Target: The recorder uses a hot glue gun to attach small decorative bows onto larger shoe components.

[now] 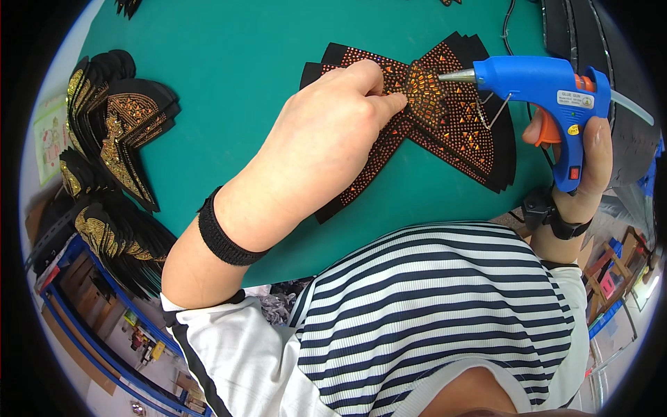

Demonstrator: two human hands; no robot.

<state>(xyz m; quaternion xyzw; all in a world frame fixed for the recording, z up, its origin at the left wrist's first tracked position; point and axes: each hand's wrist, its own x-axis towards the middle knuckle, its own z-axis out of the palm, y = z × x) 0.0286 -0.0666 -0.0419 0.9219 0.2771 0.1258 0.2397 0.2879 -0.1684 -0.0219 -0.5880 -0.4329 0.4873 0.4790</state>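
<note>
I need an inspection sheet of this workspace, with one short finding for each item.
Surface: green tabletop, plain.
Job's things: black bow with orange studs, lying on the tabletop; blue glue gun, nozzle over the bow's centre, contact unclear.
Clutter: stacks of black, gold-decorated pieces at left.
Left hand: on the bow, exact grip hidden.
Right hand: around the glue gun's handle.
Cables: thin black cable beyond the glue gun.
Surroundings: blue-framed rack, lower left.

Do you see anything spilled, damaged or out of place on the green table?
Nothing stands out. The bow lies partly under the left hand; the right hand holds the glue gun, its nozzle near the bow's middle. No glue spill shows. The stacks at left are merely fanned.
</note>
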